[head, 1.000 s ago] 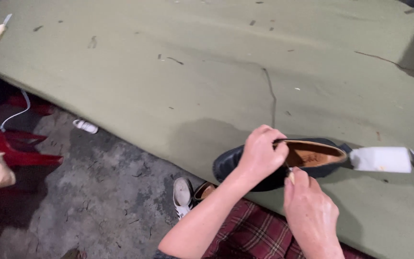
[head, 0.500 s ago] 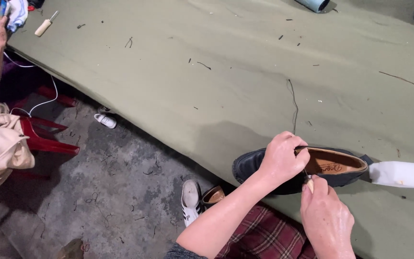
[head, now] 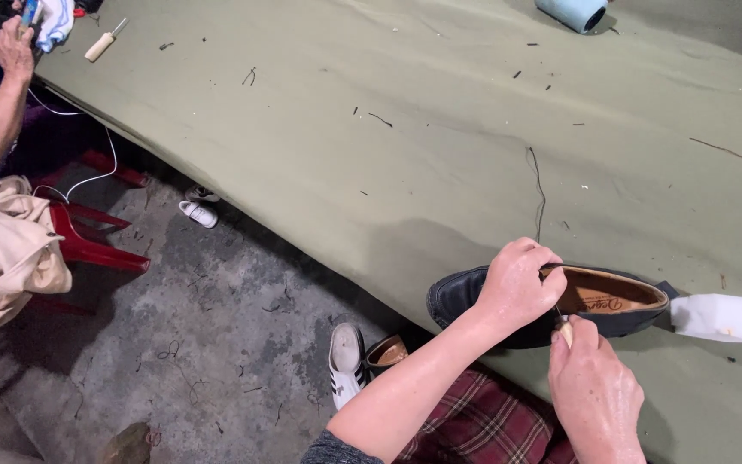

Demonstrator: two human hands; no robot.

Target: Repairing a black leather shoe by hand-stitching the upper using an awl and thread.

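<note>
A wide surface covered in matte olive-green cloth, creased and strewn with short dark thread scraps, fills most of the view above a rough grey concrete floor. At the left edge a red plastic chair carries a crumpled beige bag, and another person's hand is raised beside a wooden-handled tool. A pale blue cylinder lies at the far edge. Near the front edge sits a black leather shoe, smooth and rounded at the toe, with a tan insole showing; a white rectangular block lies just beside its heel. Compared with half a second ago, the view has swung so the shoe sits a little further left and the blue cylinder shows more fully, while the hands' hold is unchanged. The left hand is clenched over the shoe's upper, fingers wrapped over the opening rim. The right hand pinches a small pale-handled tool against the shoe's side.
</note>
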